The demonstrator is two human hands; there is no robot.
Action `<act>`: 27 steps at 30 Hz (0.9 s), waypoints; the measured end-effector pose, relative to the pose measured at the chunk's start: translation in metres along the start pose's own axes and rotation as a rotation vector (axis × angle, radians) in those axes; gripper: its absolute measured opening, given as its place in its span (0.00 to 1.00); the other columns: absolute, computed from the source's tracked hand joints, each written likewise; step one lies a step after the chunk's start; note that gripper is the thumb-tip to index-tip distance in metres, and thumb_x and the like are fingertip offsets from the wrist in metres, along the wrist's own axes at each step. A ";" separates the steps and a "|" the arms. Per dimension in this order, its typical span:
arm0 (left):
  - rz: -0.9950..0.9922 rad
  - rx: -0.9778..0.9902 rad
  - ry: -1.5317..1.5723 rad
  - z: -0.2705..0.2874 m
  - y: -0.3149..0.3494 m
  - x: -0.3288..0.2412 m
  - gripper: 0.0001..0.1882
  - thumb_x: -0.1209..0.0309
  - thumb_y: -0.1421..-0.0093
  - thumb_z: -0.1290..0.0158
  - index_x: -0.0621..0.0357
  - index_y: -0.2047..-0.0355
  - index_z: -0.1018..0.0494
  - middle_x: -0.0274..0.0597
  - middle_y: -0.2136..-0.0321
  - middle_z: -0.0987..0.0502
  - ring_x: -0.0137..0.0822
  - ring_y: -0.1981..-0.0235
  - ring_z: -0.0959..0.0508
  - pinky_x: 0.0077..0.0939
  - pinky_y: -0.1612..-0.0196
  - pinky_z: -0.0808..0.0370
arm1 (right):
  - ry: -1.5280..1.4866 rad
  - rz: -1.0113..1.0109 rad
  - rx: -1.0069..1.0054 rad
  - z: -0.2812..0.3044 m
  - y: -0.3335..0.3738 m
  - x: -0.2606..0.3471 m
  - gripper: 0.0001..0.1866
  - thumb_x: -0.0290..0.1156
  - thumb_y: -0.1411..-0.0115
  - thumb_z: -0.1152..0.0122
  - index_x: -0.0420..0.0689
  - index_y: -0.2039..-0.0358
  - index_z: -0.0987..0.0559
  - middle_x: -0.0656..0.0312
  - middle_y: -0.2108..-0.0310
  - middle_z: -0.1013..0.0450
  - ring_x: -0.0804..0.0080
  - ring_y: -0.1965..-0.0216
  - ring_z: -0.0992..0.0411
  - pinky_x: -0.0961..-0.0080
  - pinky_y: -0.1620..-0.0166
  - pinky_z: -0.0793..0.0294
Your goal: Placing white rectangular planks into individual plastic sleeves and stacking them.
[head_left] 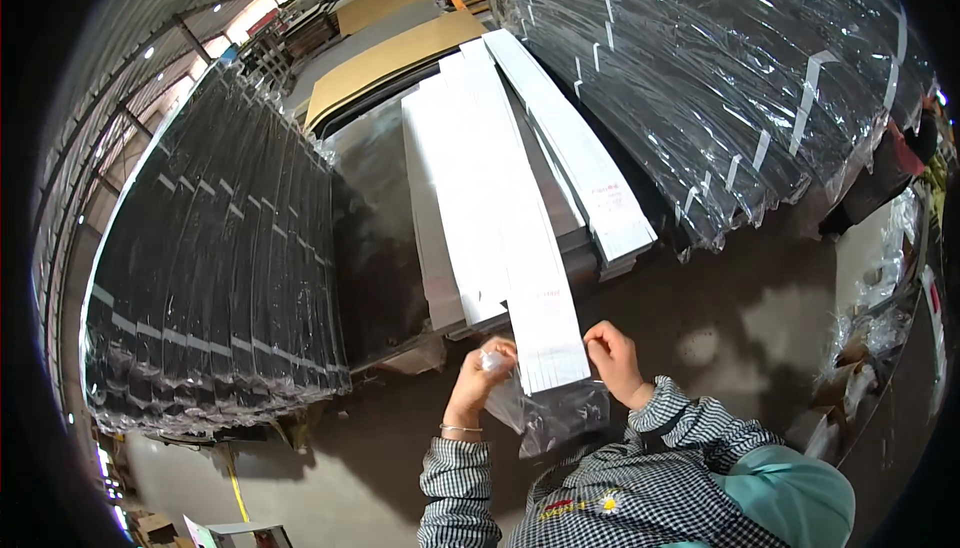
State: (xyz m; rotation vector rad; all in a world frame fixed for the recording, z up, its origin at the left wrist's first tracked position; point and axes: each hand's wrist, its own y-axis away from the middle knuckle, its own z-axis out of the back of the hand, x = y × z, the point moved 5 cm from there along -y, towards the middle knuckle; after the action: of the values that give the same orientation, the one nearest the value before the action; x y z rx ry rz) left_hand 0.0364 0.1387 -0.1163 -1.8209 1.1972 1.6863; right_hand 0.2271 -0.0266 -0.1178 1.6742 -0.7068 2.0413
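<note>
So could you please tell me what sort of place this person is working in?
Probably a factory or warehouse packing floor. Long black strips bundled in clear plastic wrap are stacked in bulk, long white flat panels lie piled ahead, and both hands, left and right, hold a clear plastic sleeve at one panel's end.

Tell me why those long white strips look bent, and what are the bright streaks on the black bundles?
Head view: fisheye lens curves the long white flat strips toward the rim; streaks are glare off clear plastic wrap on the black bundles; corners fall dark.
</note>
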 end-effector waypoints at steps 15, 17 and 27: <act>-0.176 -0.368 -0.073 0.036 -0.026 -0.001 0.03 0.77 0.39 0.47 0.62 0.67 0.24 0.39 0.75 0.22 0.33 0.72 0.24 0.27 0.66 0.27 | 0.127 0.359 -0.287 -0.029 -0.054 -0.007 0.10 0.14 0.41 0.48 0.40 0.60 0.27 0.50 0.68 0.25 0.57 0.67 0.22 0.67 0.63 0.25; 0.011 -0.118 -0.114 0.023 0.004 -0.020 0.02 0.77 0.40 0.45 0.62 0.69 0.25 0.36 0.76 0.24 0.31 0.71 0.24 0.27 0.66 0.27 | 0.237 0.310 -0.104 -0.014 -0.022 -0.005 0.09 0.18 0.39 0.48 0.41 0.58 0.26 0.51 0.68 0.24 0.57 0.68 0.21 0.67 0.64 0.24; 0.163 -0.532 0.272 0.007 -0.017 0.130 0.13 0.60 0.36 0.41 0.55 0.73 0.24 0.29 0.84 0.31 0.27 0.83 0.34 0.26 0.78 0.34 | -0.447 -0.819 -0.070 -0.025 -0.002 -0.103 0.11 0.34 0.42 0.42 0.43 0.79 0.23 0.62 0.81 0.29 0.74 0.82 0.34 0.74 0.79 0.38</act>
State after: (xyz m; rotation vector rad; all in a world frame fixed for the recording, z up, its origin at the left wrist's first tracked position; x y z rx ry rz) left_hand 0.0346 0.1114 -0.2452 -2.3857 1.0912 2.0447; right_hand 0.2295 -0.0095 -0.2224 1.9564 -0.1434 1.0820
